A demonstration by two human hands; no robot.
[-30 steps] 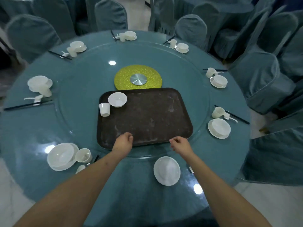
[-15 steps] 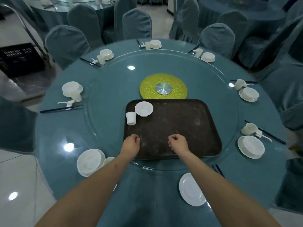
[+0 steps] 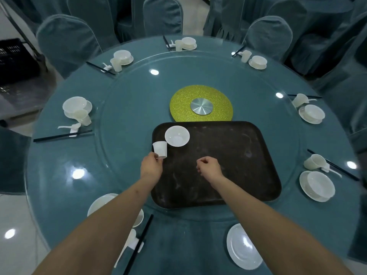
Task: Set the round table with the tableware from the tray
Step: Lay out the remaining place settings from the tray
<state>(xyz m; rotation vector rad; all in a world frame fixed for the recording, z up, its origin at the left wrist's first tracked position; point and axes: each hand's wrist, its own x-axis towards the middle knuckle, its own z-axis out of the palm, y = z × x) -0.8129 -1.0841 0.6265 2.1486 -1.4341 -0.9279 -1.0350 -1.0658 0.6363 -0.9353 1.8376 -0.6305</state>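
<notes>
While the round table [image 3: 139,92] carries the dark tray [image 3: 238,165], both hands work above it.
Near the tray's far-left corner stand a white bowl [image 3: 177,135] and a white cup [image 3: 160,149]. Left hand [image 3: 151,168] pinches the cup's base; right hand [image 3: 209,168] hangs loosely curled, holding nothing.

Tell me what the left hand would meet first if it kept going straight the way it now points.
The left hand points away from the person, and its fingers are already at the base of the white cup on the tray. Beyond the cup sits the white bowl, slightly to the right.
</notes>
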